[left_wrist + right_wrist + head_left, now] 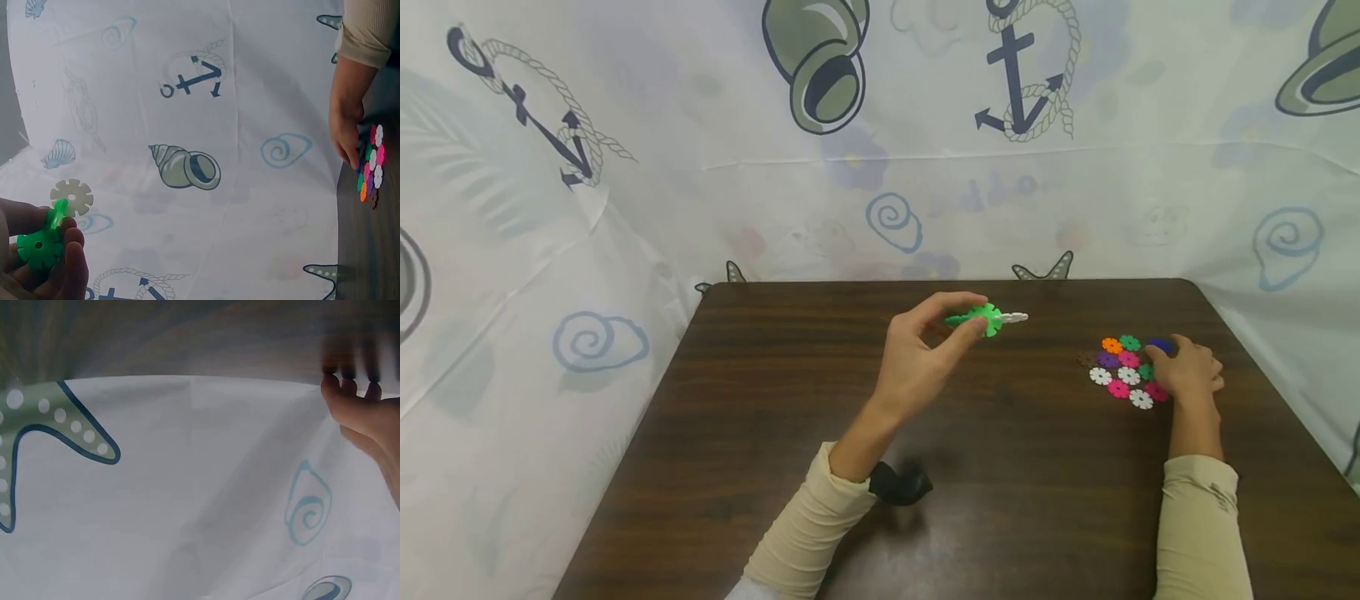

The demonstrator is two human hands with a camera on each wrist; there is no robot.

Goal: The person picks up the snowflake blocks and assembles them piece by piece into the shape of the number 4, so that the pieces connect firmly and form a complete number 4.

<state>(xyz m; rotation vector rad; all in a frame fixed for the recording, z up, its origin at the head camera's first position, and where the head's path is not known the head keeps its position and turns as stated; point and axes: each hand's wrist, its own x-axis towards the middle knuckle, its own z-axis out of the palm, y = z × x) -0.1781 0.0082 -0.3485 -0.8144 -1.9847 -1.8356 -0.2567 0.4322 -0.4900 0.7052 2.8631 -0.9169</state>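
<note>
My left hand (917, 354) pinches several joined plastic notched discs between thumb and fingers, above the table. The joined piece has a bright light green disc (992, 320), a darker green disc (39, 245) and a white disc (74, 196) set at angles to one another. At the right, my right hand (1187, 371) reaches down to a group of loose notched discs, thumb and forefinger at a blue disc (1161, 345). Its fingertips come down at the tabletop in the right wrist view, where the disc is hidden.
Beside the right hand lie loose flower-like discs: an orange disc (1112, 345), a purple disc (1107, 360), a brown disc (1086, 359), plus several pink, white and green ones. The dark wooden table (760, 417) meets a printed cloth (805, 217) behind.
</note>
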